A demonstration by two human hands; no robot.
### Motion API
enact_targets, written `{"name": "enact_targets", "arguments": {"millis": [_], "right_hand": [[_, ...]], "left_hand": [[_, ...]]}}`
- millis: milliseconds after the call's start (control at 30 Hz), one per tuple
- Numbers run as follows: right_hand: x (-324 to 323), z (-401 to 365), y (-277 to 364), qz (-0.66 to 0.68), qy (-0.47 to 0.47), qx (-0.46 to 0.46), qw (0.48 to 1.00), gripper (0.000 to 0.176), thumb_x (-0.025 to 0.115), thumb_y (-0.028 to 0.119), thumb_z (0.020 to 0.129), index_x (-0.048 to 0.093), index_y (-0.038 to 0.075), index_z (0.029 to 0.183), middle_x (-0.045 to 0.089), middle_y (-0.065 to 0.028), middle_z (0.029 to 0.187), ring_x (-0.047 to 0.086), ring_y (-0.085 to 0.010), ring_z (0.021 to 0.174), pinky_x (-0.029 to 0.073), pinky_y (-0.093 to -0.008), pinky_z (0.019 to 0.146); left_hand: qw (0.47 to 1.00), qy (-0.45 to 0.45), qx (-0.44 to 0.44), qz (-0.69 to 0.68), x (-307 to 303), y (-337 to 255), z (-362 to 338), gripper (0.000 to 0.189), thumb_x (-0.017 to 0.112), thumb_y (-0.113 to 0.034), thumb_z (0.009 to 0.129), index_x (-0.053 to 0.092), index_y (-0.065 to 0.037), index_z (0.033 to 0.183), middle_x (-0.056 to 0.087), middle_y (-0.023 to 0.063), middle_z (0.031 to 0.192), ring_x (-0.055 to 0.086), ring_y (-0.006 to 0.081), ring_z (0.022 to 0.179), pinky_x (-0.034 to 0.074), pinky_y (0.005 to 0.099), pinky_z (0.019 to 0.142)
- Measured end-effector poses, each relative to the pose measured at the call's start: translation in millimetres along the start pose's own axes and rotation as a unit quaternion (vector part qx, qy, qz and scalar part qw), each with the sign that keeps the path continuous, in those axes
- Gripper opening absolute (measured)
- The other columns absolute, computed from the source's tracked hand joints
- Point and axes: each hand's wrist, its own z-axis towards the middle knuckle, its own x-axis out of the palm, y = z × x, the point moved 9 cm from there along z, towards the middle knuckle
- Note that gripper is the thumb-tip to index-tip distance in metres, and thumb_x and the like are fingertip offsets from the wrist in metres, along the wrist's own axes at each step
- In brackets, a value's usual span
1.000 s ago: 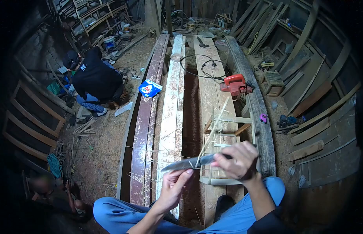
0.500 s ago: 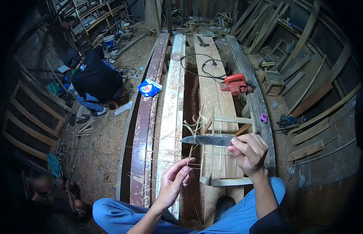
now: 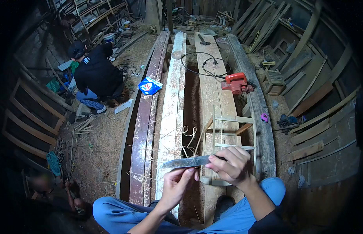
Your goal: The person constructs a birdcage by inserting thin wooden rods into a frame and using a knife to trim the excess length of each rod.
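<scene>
A long knife (image 3: pixel 185 162) lies almost level across the middle, its tip pointing left. My right hand (image 3: pixel 230 165) is closed round the knife's handle. Just beneath the blade, my left hand (image 3: pixel 178 186) pinches a thin wooden strip (image 3: pixel 199 141), which rises behind the blade. Curled shavings (image 3: pixel 190 134) stand above the blade beside the strip. More thin strips (image 3: pixel 152 150) lie across the planks on the left. Beyond my right hand is a small pale wooden frame (image 3: pixel 232 118).
A red power planer (image 3: pixel 236 83) with a black cable rests on the right planks. A blue and white packet (image 3: pixel 149 86) sits on the dark red plank (image 3: pixel 141 128). One person (image 3: pixel 96 72) crouches at left; another (image 3: pixel 48 191) is at lower left.
My right hand and the knife have moved down and to the left, bringing the blade close to my left hand. The crouching person has shifted and extended an arm.
</scene>
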Motion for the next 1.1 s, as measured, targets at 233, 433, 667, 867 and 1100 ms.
{"name": "enact_targets", "arguments": {"millis": [233, 433, 667, 867, 1100], "right_hand": [[-7, 3, 6, -0.005, 0.012, -0.028, 1.0, 0.038, 0.081, 0.03, 0.076, 0.062, 0.017, 0.106, 0.062, -0.0007, 0.074, 0.059, -0.0186, 0.061, 0.04, -0.031, 0.052], [-18, 5, 1, -0.051, -0.007, -0.042, 0.998, 0.041, 0.082, 0.03, 0.073, 0.061, 0.018, 0.107, 0.063, 0.0008, 0.077, 0.059, -0.0184, 0.064, 0.04, -0.0325, 0.054], [-26, 3, -13, -0.059, -0.005, -0.034, 0.998, 0.038, 0.08, 0.031, 0.076, 0.061, 0.018, 0.106, 0.062, -0.0002, 0.077, 0.058, -0.0187, 0.062, 0.039, -0.0337, 0.053], [-50, 7, -45, -0.087, -0.041, 0.013, 0.995, 0.032, 0.083, 0.021, 0.071, 0.065, 0.014, 0.097, 0.063, -0.0001, 0.077, 0.057, -0.0183, 0.064, 0.039, -0.0349, 0.054], [-98, -9, -109, -0.166, -0.142, 0.237, 0.947, 0.008, 0.067, 0.012, 0.089, 0.062, 0.006, 0.086, 0.064, -0.0105, 0.08, 0.063, -0.0289, 0.076, 0.049, -0.0395, 0.069]], "left_hand": [[1.0, 0.022, 0.002, 0.019, 8, -6, -7, 0.03, 0.054, -0.02, 0.103, 0.065, 0.001, 0.085, 0.057, -0.0016, 0.072, 0.042, 0.0022, 0.058, 0.03, 0.0206, 0.051], [0.998, 0.048, -0.013, 0.036, 14, -10, -9, 0.029, 0.054, -0.019, 0.103, 0.064, 0.001, 0.084, 0.055, -0.0021, 0.072, 0.041, 0.0023, 0.059, 0.029, 0.0206, 0.052], [0.998, 0.022, -0.022, -0.047, 13, -10, -8, 0.026, 0.055, -0.018, 0.102, 0.065, 0.004, 0.11, 0.049, -0.0022, 0.071, 0.036, 0.004, 0.059, 0.027, 0.0211, 0.052], [0.996, 0.04, -0.04, -0.067, 9, -11, -5, 0.036, 0.053, -0.012, 0.103, 0.056, 0.002, 0.136, 0.053, -0.0027, 0.079, 0.043, 0.0042, 0.068, 0.033, 0.0195, 0.059], [0.998, -0.014, -0.042, -0.035, -18, -13, -8, 0.036, 0.056, -0.018, 0.101, 0.057, 0.0, 0.132, 0.046, -0.0025, 0.073, 0.032, 0.0024, 0.056, 0.024, 0.0194, 0.049]]}}
